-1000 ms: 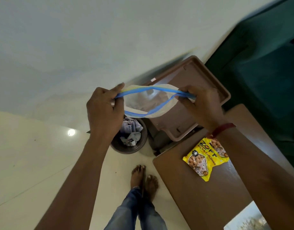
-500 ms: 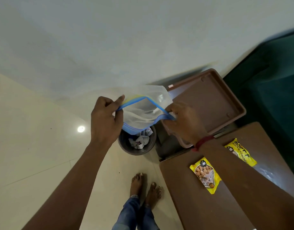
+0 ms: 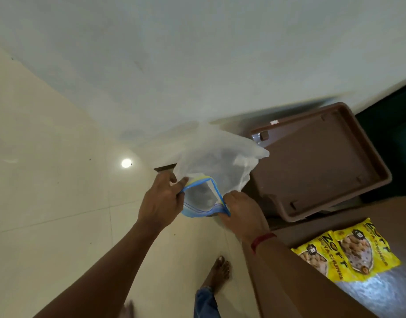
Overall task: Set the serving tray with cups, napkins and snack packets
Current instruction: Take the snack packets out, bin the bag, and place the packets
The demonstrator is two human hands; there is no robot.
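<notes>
I hold a clear zip bag (image 3: 217,161) with a blue seal strip over the floor. My left hand (image 3: 162,201) pinches the left side of its mouth and my right hand (image 3: 241,214) pinches the right side, with the mouth pulled apart. The bag's body billows up and away from me. To the right, a brown serving tray (image 3: 319,161) lies tilted beside the wall. Two yellow snack packets (image 3: 349,249) lie side by side on the brown table (image 3: 404,212) by my right forearm.
A white wall fills the top of the view, cream floor tiles the left. My bare foot (image 3: 218,271) and jeans leg show below. A dark green surface (image 3: 394,115) sits at the far right. A clear plastic sheet (image 3: 378,292) lies on the table near the packets.
The view has swung left and down. The bag now covers the dustbin that showed below it before. My hands came closer together, and the bag's body puffed upward. A second packet came into view.
</notes>
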